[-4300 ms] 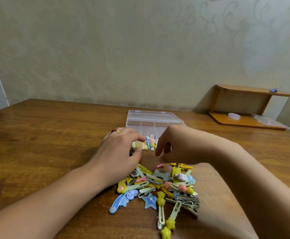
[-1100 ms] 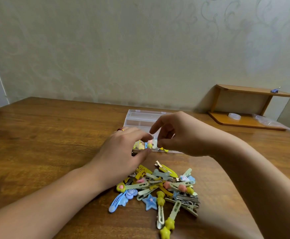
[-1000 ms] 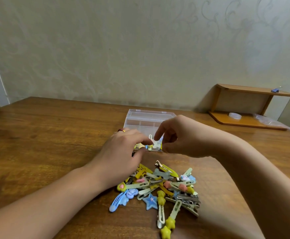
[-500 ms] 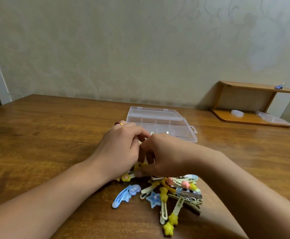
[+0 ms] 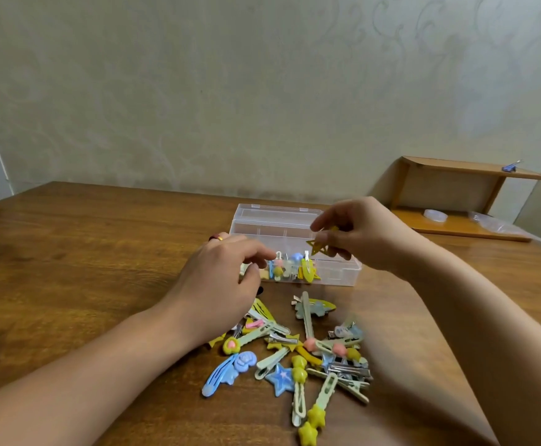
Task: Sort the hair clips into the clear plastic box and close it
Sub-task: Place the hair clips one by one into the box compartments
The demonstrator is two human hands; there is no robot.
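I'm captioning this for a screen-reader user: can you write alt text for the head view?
A right hand holds a yellow star hair clip over an open clear plastic box on a wooden table; the left hand rests beside a pile of colourful clips.

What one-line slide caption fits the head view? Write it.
Right hand carries a yellow star clip over the open clear box; loose clips wait.

Two hands, the left hand [image 5: 217, 281] and the right hand [image 5: 364, 235], are showing over one table [image 5: 86, 252]. One clear plastic box [image 5: 333, 273] is sitting there. One yellow star clip [image 5: 316, 246] is being held, and one loose pile of hair clips [image 5: 298, 349], too tangled to count exactly, is lying nearer.
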